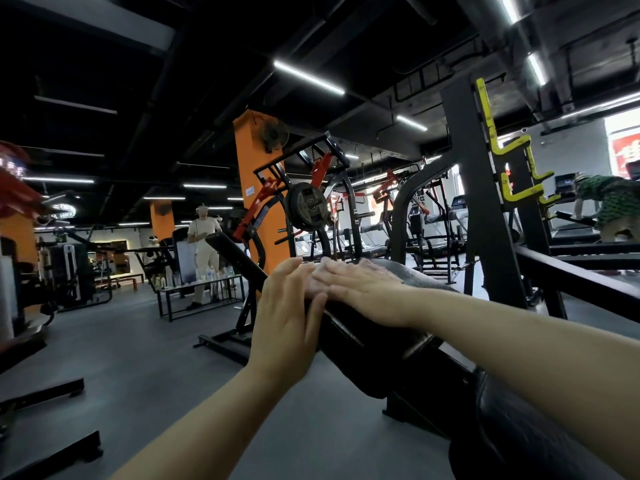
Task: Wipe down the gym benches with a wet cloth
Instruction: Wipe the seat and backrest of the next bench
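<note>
Bench pad, black, padded, runs from centre frame down toward lower right, tilted, its upper end under both hands. Far left: dark machine frames and an orange pillar further in; a person in light clothes stands by a low table with bottles, well apart from the bench. Grey floor below.

Left hand sits at the left edge of the pad's upper end, fingers straight and together, pointing up, thumb against the pad side; palm flat to the pad, holding nothing that shows. Right hand lies flat on top of the pad, fingers extended and slightly spread, pointing left, fingertips touching the left hand's fingers. A pale patch under the right fingers may be the cloth; blurred, cannot tell for sure.

Behind the hands: a plate-loaded machine with a weight plate. Right: black rack upright with yellow hooks, then a person in green patterned top bent over a treadmill, far right.
</note>
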The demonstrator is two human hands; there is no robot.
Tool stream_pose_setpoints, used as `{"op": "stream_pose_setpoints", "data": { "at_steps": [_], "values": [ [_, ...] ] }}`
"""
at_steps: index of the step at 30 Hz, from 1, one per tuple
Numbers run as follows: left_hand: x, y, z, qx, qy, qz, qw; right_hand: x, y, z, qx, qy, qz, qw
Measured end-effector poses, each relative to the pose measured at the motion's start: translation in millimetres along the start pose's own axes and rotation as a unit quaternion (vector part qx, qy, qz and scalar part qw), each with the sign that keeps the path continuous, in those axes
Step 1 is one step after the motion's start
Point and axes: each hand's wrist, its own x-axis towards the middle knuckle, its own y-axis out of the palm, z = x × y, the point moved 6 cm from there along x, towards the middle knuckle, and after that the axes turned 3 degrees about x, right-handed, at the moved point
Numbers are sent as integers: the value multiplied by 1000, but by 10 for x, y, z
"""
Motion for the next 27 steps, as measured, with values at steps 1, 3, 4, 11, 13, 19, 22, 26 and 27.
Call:
{"op": "stream_pose_setpoints", "data": {
  "at_steps": [1,3,4,11,13,19,22,26,27],
  "values": [
    [-13,-1,-39,8,21,-16,1000,33,-6,-117,-18,6,6,1000],
    [-47,-18,-125,11,70,-56,996,81,-6,-415,-22,32,6,999],
    [-66,-28,-147,13,84,-74,994,107,5,-560,-7,51,5,999],
    [-117,18,-84,24,91,-95,991,226,55,-198,71,7,8,997],
    [-112,25,-89,19,85,-98,991,286,8,-165,70,-2,-10,997],
    [-137,15,-121,12,82,-93,992,483,1,-669,32,57,1,998],
    [-157,-2,-139,14,82,-81,993,503,20,-915,46,86,-2,995],
    [-189,-3,-145,6,72,-79,994,372,57,-1144,79,130,-21,988],
    [-197,-3,-146,2,69,-82,994,321,85,-1198,83,138,-18,987]
  ]
}}
